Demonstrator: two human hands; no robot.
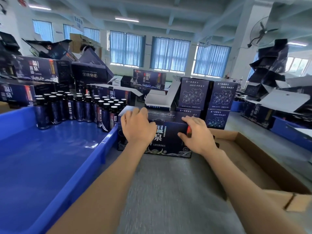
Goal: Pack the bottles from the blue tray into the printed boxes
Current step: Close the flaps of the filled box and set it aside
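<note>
The blue tray (42, 157) is seen at the left, most of its floor bare. A brown carton (253, 157) lies open at the right. The grey table (168, 191) runs between them. A stack (207, 98) of shut printed boxes is set at the back, with an open box (158, 98), white flaps up, just beside it.

The box (168, 132) in hand stands on the table, touching the tray's right wall. Its lid appears shut. The bottles (79, 108) are grouped upright at the tray's far end, near the box's left side.

The box is held by both hands at its top front edge. The left hand (136, 127) is curled over the left part of the lid. The right hand (196, 134) pinches the right part, fingers on top and thumb on the front face.

The step is judged to be the closing, or the setting aside, of a filled box. The lid should be pressed evenly from both ends, so that the tuck flap is seated fully and not creased. If the box is lifted, it should be kept level and supported from below, since the weight of the bottles may open the bottom. The tray wall should be cleared before any sideways move. An open box should then be brought near the bottles.
</note>
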